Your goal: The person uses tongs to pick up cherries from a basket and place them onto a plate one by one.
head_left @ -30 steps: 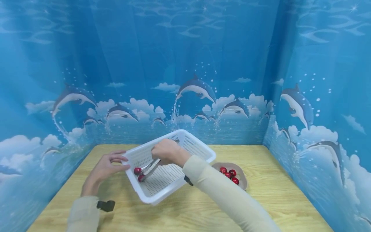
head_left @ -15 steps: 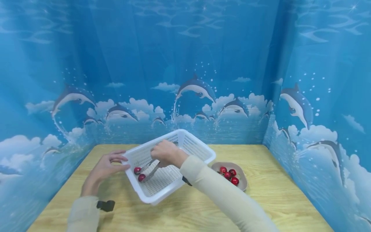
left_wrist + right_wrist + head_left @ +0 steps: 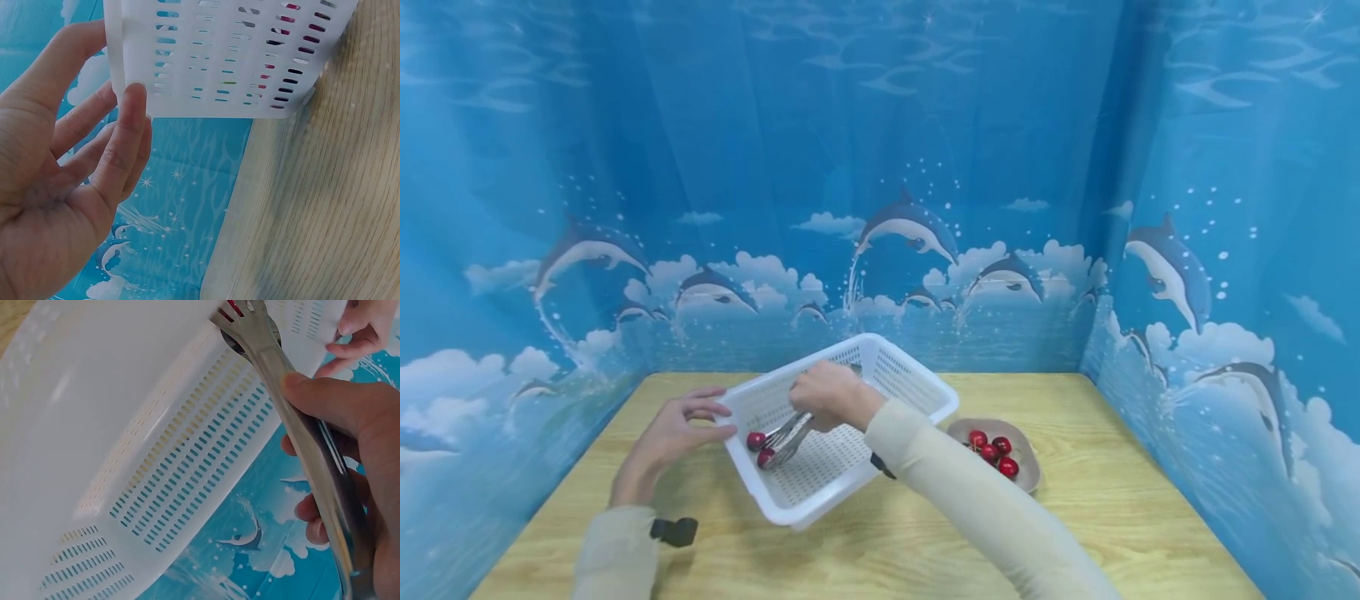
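A white perforated plastic basket (image 3: 898,373) stands slantwise on the table. My left hand (image 3: 676,432) pinches its left rim between thumb and fingers, as the left wrist view also shows. My right hand (image 3: 835,396) reaches over the basket and grips metal tongs (image 3: 294,425), their toothed tips pointing down into its left end. Two red cherries lie there: the farther cherry (image 3: 756,441) against the left wall, the nearer cherry (image 3: 766,457) right at the tong tips. In the right wrist view the tips mostly hide the red fruit.
Right of the basket sits a small beige dish (image 3: 1028,457) with several cherries (image 3: 1008,467), partly behind the right sleeve. Under everything is a wood-grain table (image 3: 1112,500). Blue dolphin-print curtains (image 3: 760,167) enclose the back and sides.
Half a second ago the tong arms stood wider apart; now they are closer together at the nearer cherry, which has shifted slightly. My left hand and the basket have kept their place.
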`<action>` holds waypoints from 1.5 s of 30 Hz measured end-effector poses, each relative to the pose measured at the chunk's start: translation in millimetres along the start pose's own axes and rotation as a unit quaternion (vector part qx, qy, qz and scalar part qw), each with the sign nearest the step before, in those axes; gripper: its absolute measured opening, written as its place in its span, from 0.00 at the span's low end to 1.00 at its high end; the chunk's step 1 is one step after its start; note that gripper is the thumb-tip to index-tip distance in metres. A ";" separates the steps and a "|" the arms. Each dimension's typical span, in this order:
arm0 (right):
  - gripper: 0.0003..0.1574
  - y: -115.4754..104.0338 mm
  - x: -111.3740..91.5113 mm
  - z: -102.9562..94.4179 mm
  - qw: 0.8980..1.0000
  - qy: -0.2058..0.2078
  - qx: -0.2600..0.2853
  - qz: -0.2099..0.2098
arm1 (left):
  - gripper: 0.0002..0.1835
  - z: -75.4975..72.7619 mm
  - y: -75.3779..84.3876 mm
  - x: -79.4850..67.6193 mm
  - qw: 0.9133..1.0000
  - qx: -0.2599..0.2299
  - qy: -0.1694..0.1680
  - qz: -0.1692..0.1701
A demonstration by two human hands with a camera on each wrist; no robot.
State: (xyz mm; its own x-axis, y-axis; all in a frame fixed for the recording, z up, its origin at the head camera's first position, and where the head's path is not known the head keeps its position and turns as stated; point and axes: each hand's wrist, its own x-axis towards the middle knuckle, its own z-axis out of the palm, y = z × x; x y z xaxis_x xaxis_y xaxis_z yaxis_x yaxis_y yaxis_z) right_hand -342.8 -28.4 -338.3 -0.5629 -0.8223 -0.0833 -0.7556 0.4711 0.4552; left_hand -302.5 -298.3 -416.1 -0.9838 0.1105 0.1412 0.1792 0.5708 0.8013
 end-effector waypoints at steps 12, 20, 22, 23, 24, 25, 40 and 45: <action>0.11 9.3 -4.6 2.2 0.999 0.025 0.021 0.008 | 0.23 -0.9 -0.1 1.4 1.000 -0.004 0.002 -0.004; 0.15 -2.9 3.9 7.3 1.000 -0.004 0.009 0.021 | 0.23 -0.4 0.5 1.1 1.000 -0.001 -0.001 -0.006; 0.15 -4.1 4.9 7.9 1.000 -0.005 0.009 0.022 | 0.23 -0.6 0.7 1.1 1.000 -0.001 0.000 -0.008; 0.14 -4.5 5.1 8.1 1.000 -0.006 0.010 0.022 | 0.23 -0.7 0.8 1.0 1.000 -0.001 0.000 -0.009; 0.14 -4.7 4.9 8.2 1.000 -0.005 0.011 0.023 | 0.23 -0.7 0.7 0.9 1.000 -0.001 0.000 -0.009; 0.13 -4.7 4.5 7.9 1.000 -0.006 0.013 0.024 | 0.23 -0.7 0.7 0.9 1.000 -0.002 0.000 -0.010; 0.11 13.5 -19.9 -1.1 0.999 0.045 0.024 -0.003 | 0.24 0.2 -0.6 0.0 1.000 0.000 0.004 -0.006; 0.13 21.9 -35.2 -4.7 0.997 0.067 0.025 -0.011 | 0.24 0.7 0.7 -0.9 1.000 -0.002 0.003 -0.008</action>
State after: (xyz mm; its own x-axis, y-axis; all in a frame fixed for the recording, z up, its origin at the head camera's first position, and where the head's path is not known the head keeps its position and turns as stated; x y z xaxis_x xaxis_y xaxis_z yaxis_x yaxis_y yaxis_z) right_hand -338.0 9.3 -321.2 -0.4995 -0.8659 0.0275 -0.7848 0.4657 0.4089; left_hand -301.5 -297.4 -416.1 -0.9865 0.0975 0.1318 0.1639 0.5694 0.8055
